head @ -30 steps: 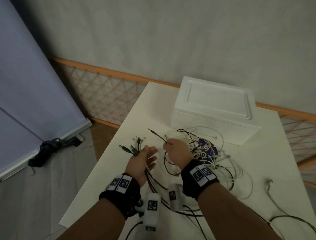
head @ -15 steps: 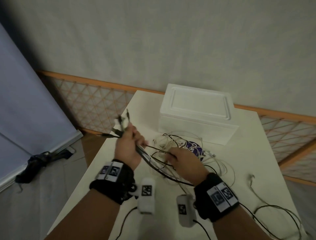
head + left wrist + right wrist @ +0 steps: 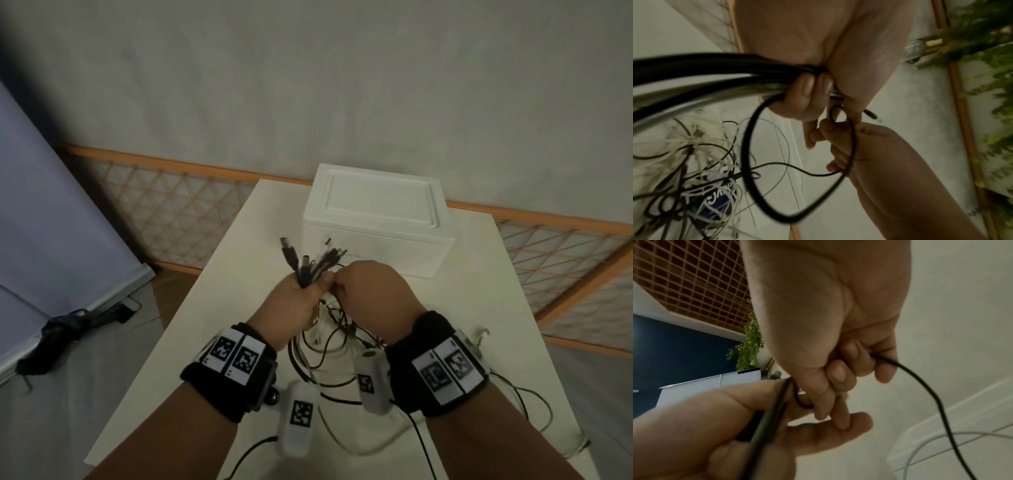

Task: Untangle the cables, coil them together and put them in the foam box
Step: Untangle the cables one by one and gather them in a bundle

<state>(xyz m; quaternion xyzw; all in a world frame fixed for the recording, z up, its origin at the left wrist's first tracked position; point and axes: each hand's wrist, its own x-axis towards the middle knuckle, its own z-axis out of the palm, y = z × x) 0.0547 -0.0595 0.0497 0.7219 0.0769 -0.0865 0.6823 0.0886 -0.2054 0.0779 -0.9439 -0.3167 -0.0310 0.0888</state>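
One white rectangular foam box (image 3: 375, 228) stands with its lid on at the far end of the pale rectangular table (image 3: 513, 308), touching none of the cables. Two hands meet above the middle of the table. The left hand (image 3: 294, 305) is clenched around a bundle of dark cables (image 3: 308, 265) whose plug ends fan out above the fist; roughly seven or eight plugs show, but blur makes an exact count impossible. The right hand (image 3: 371, 291) has its fingers curled on a single thin black cable (image 3: 925, 386), which in the left wrist view hangs in one large loop below both hands. Under the wrists lies one loose tangle of black and white cables (image 3: 329, 346) on the table; its strands cross too densely to count, and the forearms cover part of it. One blue printed packet (image 3: 715, 203) sits inside the tangle, seen only from the left wrist and mostly hidden by strands. Further cable runs off the table's right near edge, cut off by the frame.
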